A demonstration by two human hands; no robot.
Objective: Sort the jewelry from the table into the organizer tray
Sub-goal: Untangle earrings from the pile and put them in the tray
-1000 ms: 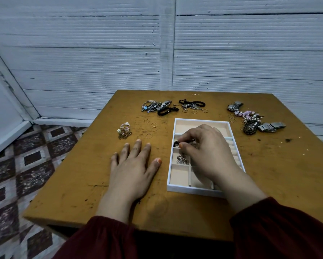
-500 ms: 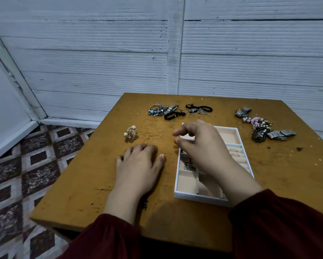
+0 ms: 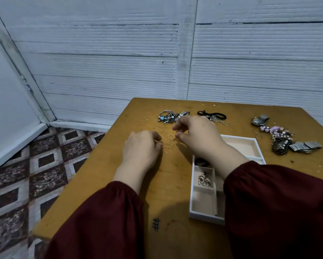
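Observation:
The white organizer tray (image 3: 205,218) lies at the right front of the wooden table (image 3: 108,184). One of its compartments holds a small sparkly piece (image 3: 203,179), and another holds a black item (image 3: 200,160). Several thin gold rings (image 3: 171,139) lie loose on the table left of the tray. My right hand (image 3: 198,137) hovers just over them, thumb and forefinger bent and slightly apart, with nothing seen between them. My left hand (image 3: 142,148) rests left of the rings with its fingers curled down. The small flower cluster is hidden, and I cannot see whether the left hand grips anything.
A silver bracelet pile (image 3: 169,116) and a black cord with chain (image 3: 213,114) lie at the far edge. Pink beads (image 3: 272,130), a dark tangle, watch straps (image 3: 304,146) and a metal clasp (image 3: 259,119) sit at the right. Tiled floor (image 3: 35,165) lies beyond the left edge.
My right hand left the tray and moved forward-left to the loose rings. My left hand slid forward and curled its fingers, covering the spot where the flower cluster lay.

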